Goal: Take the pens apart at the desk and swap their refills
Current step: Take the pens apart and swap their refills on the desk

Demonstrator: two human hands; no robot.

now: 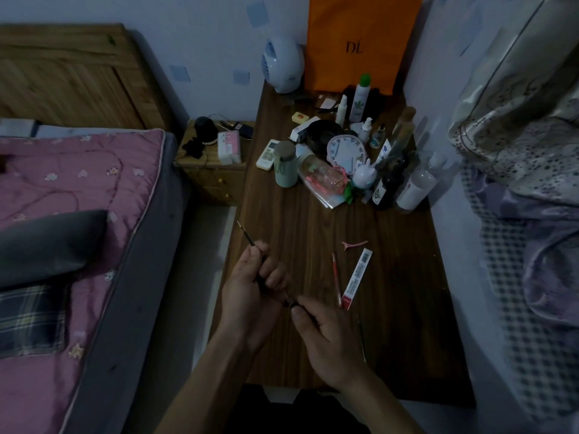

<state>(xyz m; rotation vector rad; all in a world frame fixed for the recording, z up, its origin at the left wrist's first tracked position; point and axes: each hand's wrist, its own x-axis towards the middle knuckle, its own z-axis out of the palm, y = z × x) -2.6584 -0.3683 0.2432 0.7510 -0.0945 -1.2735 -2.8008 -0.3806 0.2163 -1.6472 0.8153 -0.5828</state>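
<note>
My left hand grips a thin dark refill whose tip pokes up and to the left, past the desk's left edge. My right hand pinches a dark pen barrel at the refill's lower end, so both hands meet over the near left part of the desk. A red pen lies on the desk to the right of my hands. Beside it lies a white and red refill packet. A thin dark rod lies just right of my right hand.
A pink hair clip lies above the red pen. Bottles, a clock, a remote and a green cup crowd the far half of the desk. An orange bag stands at the back. A bed lies left, bedding right.
</note>
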